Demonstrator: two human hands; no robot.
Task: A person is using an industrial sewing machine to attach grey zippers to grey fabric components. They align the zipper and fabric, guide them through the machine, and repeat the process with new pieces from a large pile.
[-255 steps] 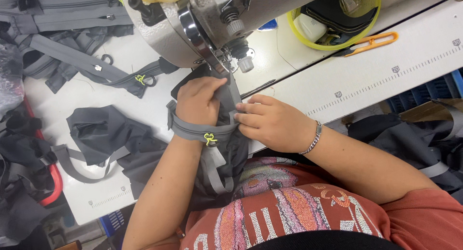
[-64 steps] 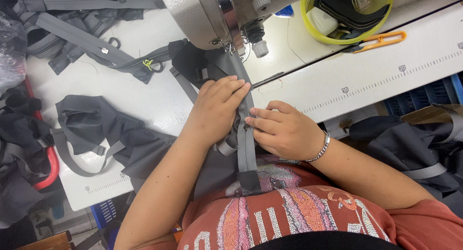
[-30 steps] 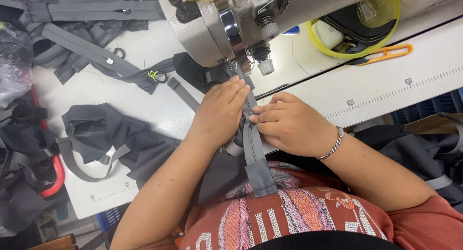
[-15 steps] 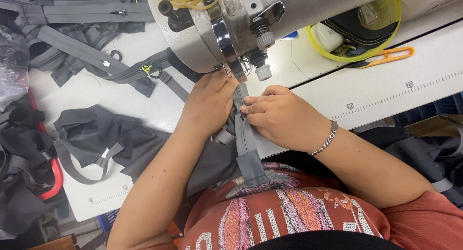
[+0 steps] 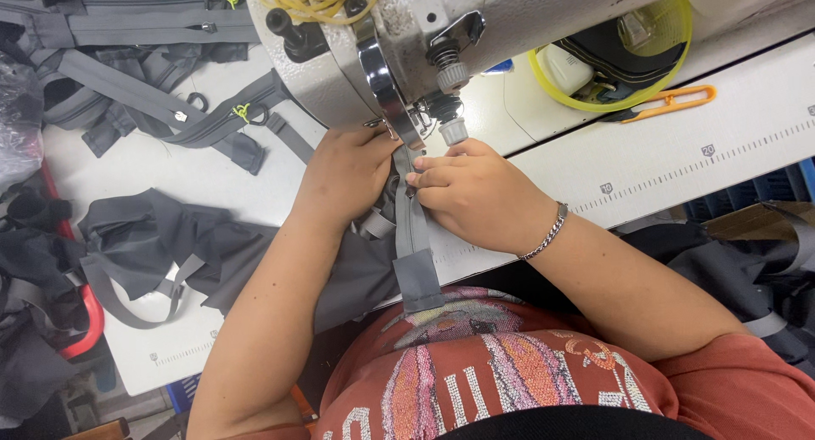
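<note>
A grey webbing strap [image 5: 414, 253] runs from under the sewing machine head [image 5: 390, 41] toward my body, lying over dark grey fabric [image 5: 356, 270]. My left hand [image 5: 344, 175] presses the fabric and strap down on the left side, just below the machine's needle area [image 5: 446, 121]. My right hand [image 5: 475, 194] pinches the strap with its fingertips on the right side, close to the presser foot. Both hands touch across the strap. The strap's loose end hangs over the table edge onto my red patterned shirt.
On the white table [image 5: 679, 151], a pile of grey straps and zippers [image 5: 153, 100] lies at the far left, and more dark fabric [image 5: 161, 253] nearer left. Orange thread snips [image 5: 671, 102] and a yellow-rimmed tray [image 5: 620, 58] sit at the right. A printed ruler runs along the table's front.
The strap and fabric have been fed up under the machine head. Both hands have moved up with it, closer to the needle, and the view has shifted slightly.
</note>
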